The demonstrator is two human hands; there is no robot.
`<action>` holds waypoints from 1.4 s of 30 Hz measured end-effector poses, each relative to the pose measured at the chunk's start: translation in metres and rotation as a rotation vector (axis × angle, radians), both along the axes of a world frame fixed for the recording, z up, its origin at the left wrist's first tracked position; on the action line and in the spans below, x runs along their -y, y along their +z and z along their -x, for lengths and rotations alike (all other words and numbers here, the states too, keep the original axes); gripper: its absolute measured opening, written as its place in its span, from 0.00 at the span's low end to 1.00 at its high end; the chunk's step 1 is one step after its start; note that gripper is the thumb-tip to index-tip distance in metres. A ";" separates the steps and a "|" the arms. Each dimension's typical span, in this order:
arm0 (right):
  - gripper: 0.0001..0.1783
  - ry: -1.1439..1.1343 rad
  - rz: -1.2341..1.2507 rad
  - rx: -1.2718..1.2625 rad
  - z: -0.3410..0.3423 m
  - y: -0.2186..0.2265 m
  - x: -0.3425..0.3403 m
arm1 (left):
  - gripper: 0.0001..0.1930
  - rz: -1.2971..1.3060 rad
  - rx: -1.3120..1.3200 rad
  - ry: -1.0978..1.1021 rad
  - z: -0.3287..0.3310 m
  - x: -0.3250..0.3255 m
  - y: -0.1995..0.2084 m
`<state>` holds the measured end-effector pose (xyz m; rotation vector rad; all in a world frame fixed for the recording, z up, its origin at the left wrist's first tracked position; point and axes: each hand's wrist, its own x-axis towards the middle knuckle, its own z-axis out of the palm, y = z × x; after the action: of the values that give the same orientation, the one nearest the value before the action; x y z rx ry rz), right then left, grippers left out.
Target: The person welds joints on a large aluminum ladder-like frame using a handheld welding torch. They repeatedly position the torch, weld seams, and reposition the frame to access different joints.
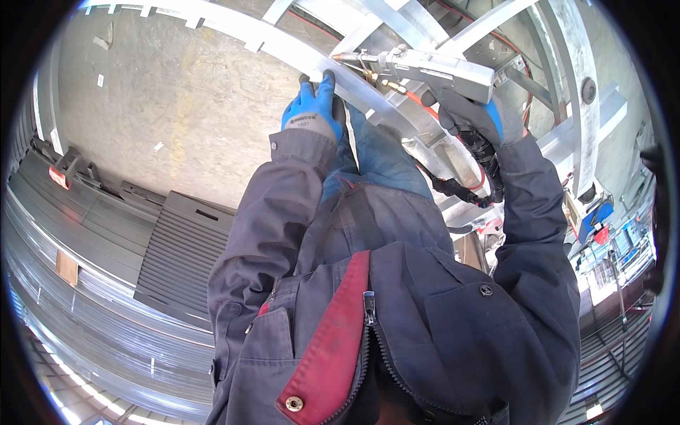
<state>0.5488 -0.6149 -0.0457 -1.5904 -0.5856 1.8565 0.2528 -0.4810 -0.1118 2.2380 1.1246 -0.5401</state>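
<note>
1. Right hand [470, 113] grips the welding gun [435, 69], nozzle [347, 57] right by the metal bar [377, 103].
2. Left hand [310, 106], fingers [326, 85] extended, touches the bar.
3. No arc shows; finished seams cannot be told.

I see dark print [303, 122] — a line of letters above some digits — on the grey wrist [322, 127] of the blue left glove [309, 105].

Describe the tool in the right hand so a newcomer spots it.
Start at the long pale beam slanting across the top. Right of it, the gloved right hand grips a boxy silver tool. Unlike the plain bars nearby, it has a narrow coppery tip and an orange hose.
</note>
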 end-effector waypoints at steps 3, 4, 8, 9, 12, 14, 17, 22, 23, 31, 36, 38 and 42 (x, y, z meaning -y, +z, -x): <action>0.18 -0.010 0.008 0.019 0.000 0.001 -0.001 | 0.32 0.041 -0.012 0.018 -0.003 0.000 0.002; 0.18 -0.009 0.019 0.019 0.000 0.002 -0.002 | 0.31 0.055 -0.009 0.030 -0.003 0.000 0.003; 0.18 -0.007 0.045 0.002 0.001 0.008 -0.008 | 0.31 0.044 -0.019 0.013 -0.006 0.000 0.005; 0.18 -0.006 0.046 -0.006 0.001 0.009 -0.009 | 0.31 0.049 -0.032 0.011 -0.007 0.000 0.005; 0.18 0.033 0.049 0.088 0.003 0.013 -0.013 | 0.32 0.057 -0.041 0.006 -0.007 -0.002 0.006; 0.20 0.011 0.059 0.062 0.004 0.014 -0.014 | 0.32 0.059 -0.037 0.004 -0.007 -0.003 0.007; 0.18 0.016 0.064 0.069 0.004 0.013 -0.014 | 0.32 0.066 -0.037 0.002 -0.009 -0.004 0.008; 0.17 0.006 0.034 0.093 0.003 0.006 -0.011 | 0.31 0.064 -0.016 0.006 -0.007 -0.004 0.008; 0.17 0.017 0.032 0.101 0.003 0.005 -0.011 | 0.31 0.059 -0.020 0.003 -0.007 -0.004 0.007; 0.18 0.032 0.001 0.085 -0.002 -0.002 -0.001 | 0.33 0.057 -0.044 -0.012 -0.006 -0.004 0.003; 0.20 0.005 -0.017 0.100 0.000 -0.011 0.004 | 0.34 0.052 -0.029 -0.009 -0.006 -0.004 0.004; 0.20 0.028 -0.016 0.103 -0.001 -0.011 0.003 | 0.34 0.041 -0.037 -0.012 -0.006 -0.004 0.005; 0.21 0.106 0.016 0.110 -0.005 -0.003 -0.001 | 0.32 0.028 -0.009 -0.021 -0.005 -0.003 0.006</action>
<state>0.5542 -0.6143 -0.0484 -1.7098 -0.7174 1.8629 0.2582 -0.4778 -0.1061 2.2275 1.0932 -0.5719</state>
